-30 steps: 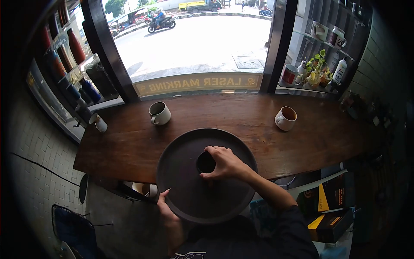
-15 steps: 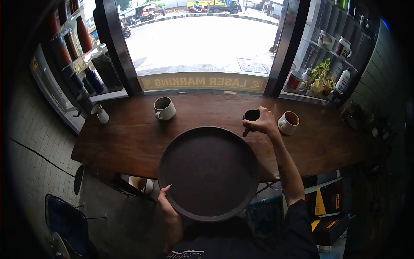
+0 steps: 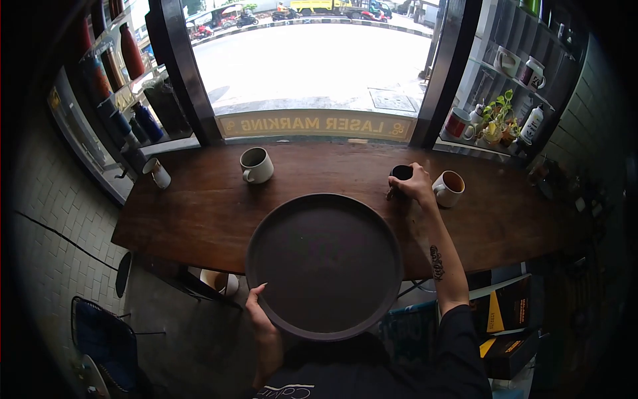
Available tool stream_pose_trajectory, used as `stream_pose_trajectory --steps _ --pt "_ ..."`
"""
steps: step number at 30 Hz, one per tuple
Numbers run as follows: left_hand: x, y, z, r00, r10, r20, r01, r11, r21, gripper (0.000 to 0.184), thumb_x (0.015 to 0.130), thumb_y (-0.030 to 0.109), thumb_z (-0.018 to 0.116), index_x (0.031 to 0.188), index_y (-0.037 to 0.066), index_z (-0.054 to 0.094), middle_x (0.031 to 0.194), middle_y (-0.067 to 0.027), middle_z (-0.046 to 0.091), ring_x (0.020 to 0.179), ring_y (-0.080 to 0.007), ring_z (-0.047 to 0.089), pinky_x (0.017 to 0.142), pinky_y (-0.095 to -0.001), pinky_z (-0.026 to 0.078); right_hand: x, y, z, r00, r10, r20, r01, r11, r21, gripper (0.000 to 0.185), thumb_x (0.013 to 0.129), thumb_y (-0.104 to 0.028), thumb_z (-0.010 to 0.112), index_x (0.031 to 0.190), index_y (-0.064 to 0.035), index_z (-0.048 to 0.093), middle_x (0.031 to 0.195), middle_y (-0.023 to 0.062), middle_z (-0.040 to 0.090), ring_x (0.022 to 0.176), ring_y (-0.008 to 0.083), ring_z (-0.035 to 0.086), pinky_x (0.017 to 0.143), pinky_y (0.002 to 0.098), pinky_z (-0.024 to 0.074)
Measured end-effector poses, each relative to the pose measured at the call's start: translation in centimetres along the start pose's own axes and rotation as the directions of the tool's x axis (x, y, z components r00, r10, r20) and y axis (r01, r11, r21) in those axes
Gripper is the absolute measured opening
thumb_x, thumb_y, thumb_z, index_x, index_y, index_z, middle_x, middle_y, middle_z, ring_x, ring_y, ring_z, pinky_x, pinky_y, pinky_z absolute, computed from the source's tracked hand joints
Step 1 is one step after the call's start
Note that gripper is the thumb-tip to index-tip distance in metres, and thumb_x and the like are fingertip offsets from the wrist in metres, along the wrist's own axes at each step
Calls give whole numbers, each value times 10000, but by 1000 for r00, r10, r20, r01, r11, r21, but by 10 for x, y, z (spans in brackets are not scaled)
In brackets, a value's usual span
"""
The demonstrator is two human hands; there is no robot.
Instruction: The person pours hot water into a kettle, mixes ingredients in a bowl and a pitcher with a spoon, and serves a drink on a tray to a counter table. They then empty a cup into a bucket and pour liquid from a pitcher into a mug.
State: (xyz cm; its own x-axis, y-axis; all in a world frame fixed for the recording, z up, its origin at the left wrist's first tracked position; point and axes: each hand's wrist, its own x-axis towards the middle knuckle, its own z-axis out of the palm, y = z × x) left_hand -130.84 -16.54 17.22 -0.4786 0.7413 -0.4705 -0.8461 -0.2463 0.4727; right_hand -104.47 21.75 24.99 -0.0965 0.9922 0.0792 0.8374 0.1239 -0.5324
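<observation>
My left hand (image 3: 261, 312) grips a round dark brown serving tray (image 3: 323, 266) by its lower left rim, thumb on top and the other fingers hidden beneath. The tray is level in front of my body, over the near edge of the wooden table (image 3: 199, 206). My right hand (image 3: 419, 183) reaches past the tray and is closed around a black cup (image 3: 401, 173) at the table's right half. A white mug (image 3: 448, 189) with a brown inside stands just right of that hand. Farther left is a grey-white mug (image 3: 256, 166), and a small white cup (image 3: 157, 173) is near the left end.
Behind the table is a window with a lettered strip (image 3: 319, 125). Shelves with bottles (image 3: 131, 52) and mugs (image 3: 458, 124) flank it. A chair (image 3: 103, 339) stands lower left, a white bucket-like container (image 3: 219, 282) under the table, and black-and-yellow boxes (image 3: 508, 309) lower right.
My right hand has moved slightly right with the black cup, closer to the white mug. The tray and my left hand stay nearly the same, with a slight shift of the view.
</observation>
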Motion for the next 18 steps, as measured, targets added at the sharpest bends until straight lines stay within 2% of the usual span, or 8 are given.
stream_pose_trajectory --steps 1,3,7,10,12,13,16,18 --pt "-3 0 3 1000 22 -8 -22 1000 13 365 879 251 575 1149 18 655 1116 -108 698 1027 -270 655 944 -382 510 -5 1 2 1000 6 0 -6 1000 2 927 612 -602 861 1214 62 623 1154 249 688 1100 376 674 945 440 539" --pt "-8 0 7 999 42 -15 -41 999 32 364 879 254 575 1145 19 656 1121 -107 697 1031 -270 652 945 -381 507 -22 4 6 975 -103 -197 111 993 30 894 675 -584 845 1228 71 591 1223 252 634 1185 387 614 1010 437 498" --pt "-9 0 9 996 71 -48 -69 997 48 362 882 256 566 1139 17 653 1126 -111 689 1039 -269 646 948 -380 501 -50 12 -9 966 -104 -237 125 989 75 825 757 -555 812 1243 71 582 1273 264 592 1250 382 567 1037 434 469" --pt "-9 0 4 997 54 -53 -51 997 61 365 884 255 560 1145 15 648 1125 -114 685 1040 -271 643 950 -382 500 -68 34 -15 976 -43 -212 87 975 202 668 855 -452 756 1253 57 583 1185 254 644 1134 377 640 969 425 508" --pt "-5 1 -1 998 42 -48 -39 997 69 367 884 255 558 1148 14 646 1123 -116 684 1039 -272 643 951 -383 499 -68 62 -9 987 64 -149 -2 924 383 493 909 -323 717 1217 45 602 1037 204 694 883 305 718 818 384 564" --pt "-1 1 -7 997 41 -58 -38 998 53 368 883 255 558 1147 14 645 1125 -116 683 1037 -273 643 951 -383 499 -71 73 -4 977 91 -193 25 851 525 418 922 -201 694 1237 44 570 884 139 695 655 218 691 662 337 570" --pt "-4 2 1 997 52 -51 -50 998 48 370 880 255 560 1147 13 644 1127 -118 681 1036 -276 643 949 -385 500 -84 76 -6 970 207 -127 -55 697 715 446 935 -131 666 1313 31 492 879 124 670 615 175 668 599 303 553" --pt "-7 2 3 998 57 -38 -55 996 69 372 877 255 562 1148 14 644 1128 -119 680 1037 -277 642 947 -386 501 -82 85 0 975 201 -94 -65 666 743 537 947 -109 645 1403 16 392 918 133 662 638 178 673 588 303 552"
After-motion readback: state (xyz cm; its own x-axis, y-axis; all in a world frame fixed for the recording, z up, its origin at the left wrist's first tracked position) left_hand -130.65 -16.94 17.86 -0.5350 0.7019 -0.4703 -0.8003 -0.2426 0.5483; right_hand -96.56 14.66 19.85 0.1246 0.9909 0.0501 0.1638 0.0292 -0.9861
